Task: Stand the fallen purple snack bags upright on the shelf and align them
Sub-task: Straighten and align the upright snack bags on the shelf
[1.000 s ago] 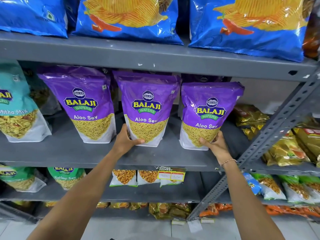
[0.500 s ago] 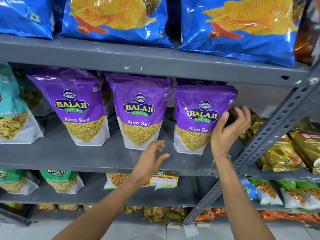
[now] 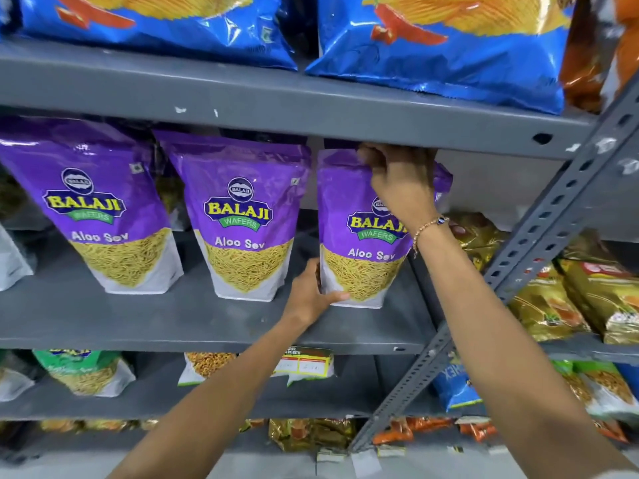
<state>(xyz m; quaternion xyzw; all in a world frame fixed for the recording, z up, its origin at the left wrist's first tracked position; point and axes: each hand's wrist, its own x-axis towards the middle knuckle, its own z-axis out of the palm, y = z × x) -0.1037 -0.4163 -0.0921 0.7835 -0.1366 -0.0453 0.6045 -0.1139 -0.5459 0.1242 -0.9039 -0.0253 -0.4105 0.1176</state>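
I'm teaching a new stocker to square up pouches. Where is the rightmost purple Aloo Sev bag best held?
Probably as shown: take the rightmost purple bag from the front, the right hand pinching its flat sealed top edge, the left hand cupping its lower left corner. It stands upright on a wide base, so a top-and-bottom grip should steer it without crushing the snack.

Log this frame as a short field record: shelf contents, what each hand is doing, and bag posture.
shelf: grey metal shelf
purple bags in front row: three, all upright
left bag: untouched
middle bag: untouched
right bag: held by both hands
left hand: grips the right bag's lower left corner
right hand: grips the right bag's top edge
neighbours: gold bags to the right
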